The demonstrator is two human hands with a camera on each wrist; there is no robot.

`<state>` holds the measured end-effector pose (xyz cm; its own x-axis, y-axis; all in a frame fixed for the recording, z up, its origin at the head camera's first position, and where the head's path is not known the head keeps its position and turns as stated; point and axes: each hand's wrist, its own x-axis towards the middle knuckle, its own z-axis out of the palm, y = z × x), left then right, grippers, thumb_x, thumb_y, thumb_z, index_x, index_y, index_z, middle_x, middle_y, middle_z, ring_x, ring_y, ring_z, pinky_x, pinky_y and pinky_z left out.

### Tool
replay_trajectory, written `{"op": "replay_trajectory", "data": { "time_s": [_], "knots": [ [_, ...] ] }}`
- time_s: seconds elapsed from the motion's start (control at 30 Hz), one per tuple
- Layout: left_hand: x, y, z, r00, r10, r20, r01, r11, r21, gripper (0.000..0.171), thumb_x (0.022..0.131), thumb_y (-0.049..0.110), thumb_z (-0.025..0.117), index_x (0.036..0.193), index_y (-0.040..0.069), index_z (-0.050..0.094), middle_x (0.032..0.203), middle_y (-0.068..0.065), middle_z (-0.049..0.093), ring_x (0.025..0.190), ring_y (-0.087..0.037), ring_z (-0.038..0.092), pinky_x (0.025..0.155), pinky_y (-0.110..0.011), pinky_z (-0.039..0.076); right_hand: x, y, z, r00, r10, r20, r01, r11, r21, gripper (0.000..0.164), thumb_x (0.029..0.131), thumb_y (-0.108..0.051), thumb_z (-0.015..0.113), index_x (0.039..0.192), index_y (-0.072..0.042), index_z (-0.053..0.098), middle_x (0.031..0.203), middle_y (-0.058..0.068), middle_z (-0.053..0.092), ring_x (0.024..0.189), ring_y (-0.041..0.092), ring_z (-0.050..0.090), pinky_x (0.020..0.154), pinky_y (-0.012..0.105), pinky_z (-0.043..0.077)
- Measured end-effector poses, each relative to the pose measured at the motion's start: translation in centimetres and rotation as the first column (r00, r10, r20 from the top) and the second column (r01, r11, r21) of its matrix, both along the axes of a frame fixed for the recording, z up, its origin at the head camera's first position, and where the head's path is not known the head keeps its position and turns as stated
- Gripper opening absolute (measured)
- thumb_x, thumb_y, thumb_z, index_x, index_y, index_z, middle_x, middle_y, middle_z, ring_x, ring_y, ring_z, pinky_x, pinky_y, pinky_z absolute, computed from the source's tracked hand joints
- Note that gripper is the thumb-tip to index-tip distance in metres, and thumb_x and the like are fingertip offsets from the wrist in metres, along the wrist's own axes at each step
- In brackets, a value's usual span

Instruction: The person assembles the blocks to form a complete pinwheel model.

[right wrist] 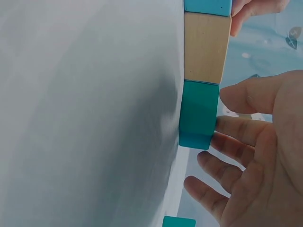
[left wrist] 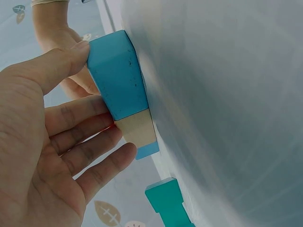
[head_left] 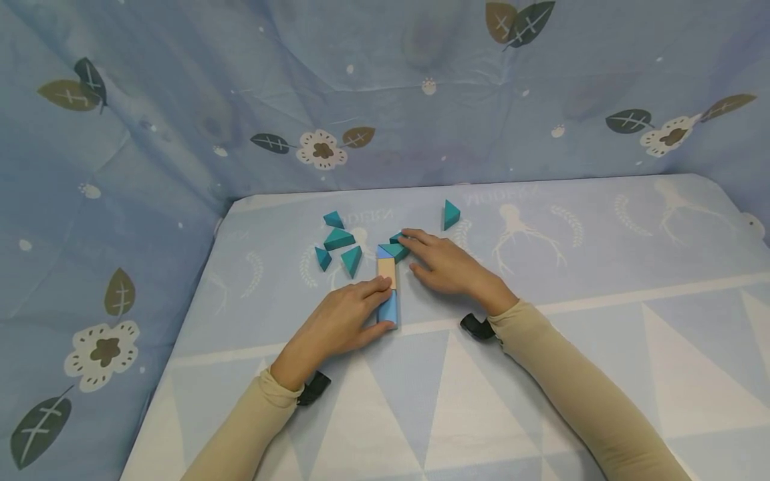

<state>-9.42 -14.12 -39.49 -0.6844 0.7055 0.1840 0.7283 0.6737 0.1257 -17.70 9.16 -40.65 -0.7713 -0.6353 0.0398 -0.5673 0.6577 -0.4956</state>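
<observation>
Leaning over the table, a person in beige sleeves (head_left: 577,374) works with both hands on a short row of blocks, and a small black device (head_left: 314,389) sits under the left wrist, another under the right. The tabletop (head_left: 433,434) wears a pale blue-and-white covering, printed with large triangles along its near part.

From where I stand, the left hand (head_left: 343,317) lies nearer. It holds the light-blue rectangular block (left wrist: 118,78), thumb against the near end and fingers across the top, the fingertips reaching the next piece. That is a plain wooden block (head_left: 387,268), set end to end with the blue one.

Beyond it, a little blue triangular block (head_left: 383,252) and a teal triangular prism (head_left: 394,250) finish the row, side by side. The right hand (head_left: 448,264) is over on that side, its fingers loosely apart, the forefinger on a partly hidden teal piece (head_left: 395,237) just behind the prism; I cannot tell whether the thumb touches anything.

Off to the left of the row lie four loose teal blocks (head_left: 339,238), close together. Past the right hand stands one lone teal block (head_left: 452,214). A blue cloth backdrop (head_left: 391,107) with leaves and white flowers hangs behind everything.
</observation>
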Motion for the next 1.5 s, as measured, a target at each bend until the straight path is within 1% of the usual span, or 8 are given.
{"op": "replay_trajectory", "data": {
  "time_s": [0.3, 0.57, 1.0, 1.3, 1.5],
  "knots": [
    [-0.05, -0.04, -0.22, 1.0, -0.004, -0.012, 0.004, 1.0, -0.007, 0.059, 0.088, 0.042, 0.072, 0.129, 0.001, 0.063, 0.136, -0.01, 0.06, 0.124, -0.025, 0.059, 0.099, -0.036, 0.052, 0.0, -0.02, -0.18, 1.0, 0.009, 0.001, -0.009, 1.0, 0.0, 0.053, 0.1, -0.018, 0.052, 0.151, -0.008, 0.038, 0.159, 0.009, 0.032, 0.141, 0.031, 0.041, 0.113, 0.05, 0.038],
    [-0.06, -0.07, -0.16, 1.0, 0.003, -0.003, -0.003, 1.0, -0.01, 0.058, 0.088, 0.041, 0.072, 0.129, 0.001, 0.063, 0.136, -0.01, 0.06, 0.125, -0.026, 0.059, 0.099, -0.037, 0.052, -0.13, -0.11, -0.27, 1.0, 0.024, -0.013, -0.024, 1.0, -0.015, 0.053, 0.1, -0.018, 0.052, 0.151, -0.007, 0.038, 0.159, 0.009, 0.032, 0.144, 0.029, 0.035, 0.115, 0.05, 0.034],
    [-0.05, -0.05, -0.09, 1.0, 0.008, 0.012, -0.008, 1.0, -0.015, 0.058, 0.088, 0.041, 0.071, 0.13, 0.001, 0.062, 0.138, -0.009, 0.059, 0.126, -0.025, 0.058, 0.101, -0.037, 0.051, 0.19, -0.34, 0.0, 1.0, 0.019, -0.018, -0.019, 1.0, -0.005, 0.054, 0.1, -0.019, 0.054, 0.15, -0.006, 0.039, 0.159, 0.01, 0.032, 0.147, 0.029, 0.029, 0.115, 0.056, 0.031],
    [-0.08, -0.06, -0.07, 1.0, 0.007, 0.015, -0.007, 1.0, -0.004, 0.057, 0.088, 0.041, 0.073, 0.128, 0.001, 0.064, 0.137, -0.01, 0.059, 0.125, -0.025, 0.058, 0.101, -0.037, 0.051, 0.17, -0.37, 0.01, 0.999, 0.03, -0.022, -0.03, 1.0, -0.001, 0.053, 0.1, -0.02, 0.054, 0.15, -0.007, 0.04, 0.159, 0.008, 0.031, 0.149, 0.029, 0.026, 0.115, 0.056, 0.03],
    [-0.11, -0.11, -0.17, 1.0, 0.003, 0.011, -0.003, 1.0, -0.003, 0.058, 0.088, 0.041, 0.073, 0.128, 0.001, 0.064, 0.137, -0.01, 0.059, 0.125, -0.026, 0.058, 0.101, -0.037, 0.051, 0.14, -0.4, -0.16, 0.999, 0.037, -0.033, -0.037, 0.999, -0.014, 0.054, 0.1, -0.02, 0.054, 0.15, -0.008, 0.04, 0.16, 0.01, 0.03, 0.15, 0.03, 0.022, 0.115, 0.057, 0.029]
  ]
}}
